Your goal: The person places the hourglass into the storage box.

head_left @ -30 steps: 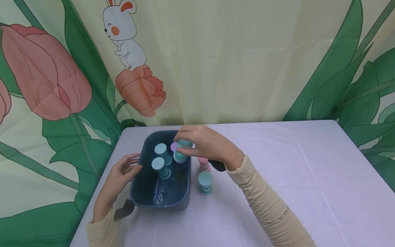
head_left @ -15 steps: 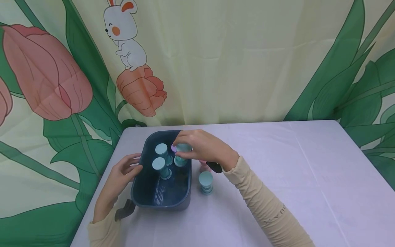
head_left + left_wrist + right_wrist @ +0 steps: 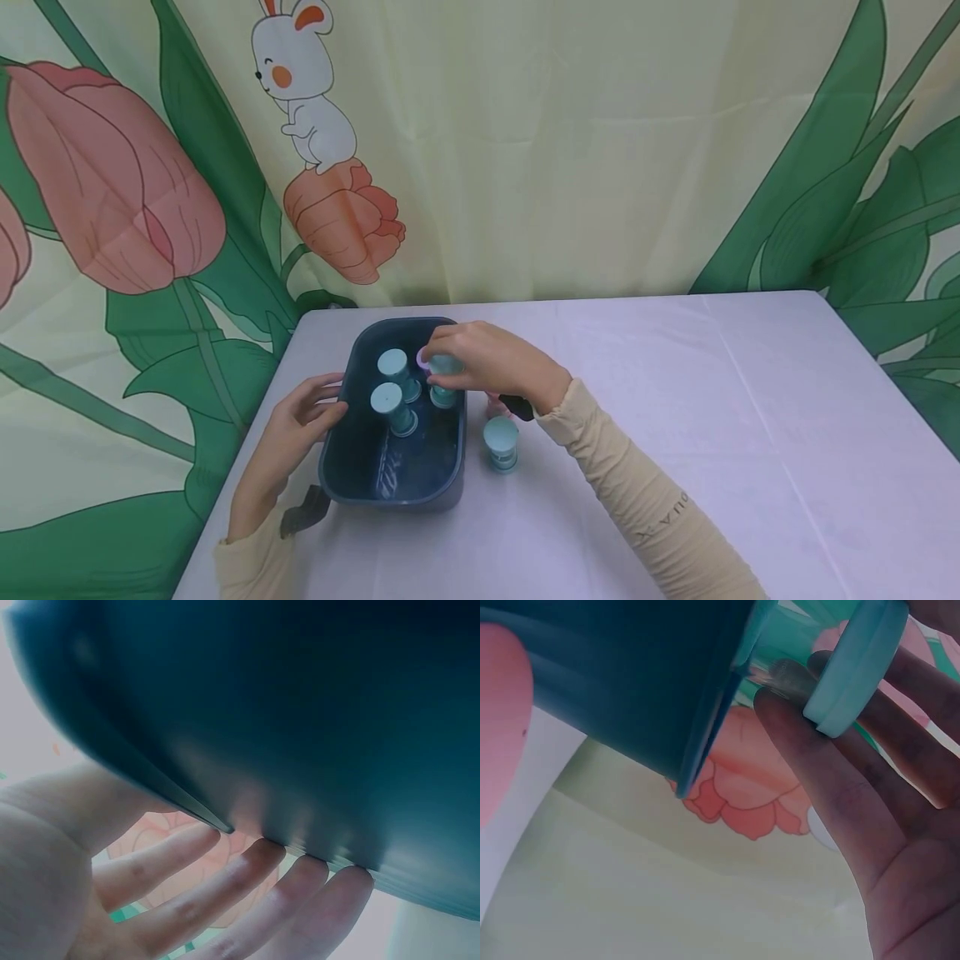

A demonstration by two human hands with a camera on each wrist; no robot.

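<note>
My right hand (image 3: 498, 358) grips a teal sand timer (image 3: 445, 364) by its top cap, lowered inside the right side of the dark blue bin (image 3: 390, 502). In the right wrist view, the timer's disc-shaped cap (image 3: 859, 667) sits between thumb and fingers, its clear body beyond the bin rim. Two more teal timers (image 3: 386, 398) stand upright in the bin, along with a purple-topped one (image 3: 422, 360), partly hidden by my fingers. My left hand (image 3: 300, 417) rests against the bin's left side, fingertips (image 3: 352, 881) touching its outer wall with fingers extended.
Just right of the bin, a teal timer (image 3: 500, 442) stands on the white-covered table (image 3: 675, 467). Behind it is a pink one (image 3: 497, 407), mostly hidden by my right wrist. A printed curtain (image 3: 570, 167) hangs behind the table.
My right hand has lowered the teal sand timer further into the bin, shifting slightly down in the head view. My left hand stays against the bin.
</note>
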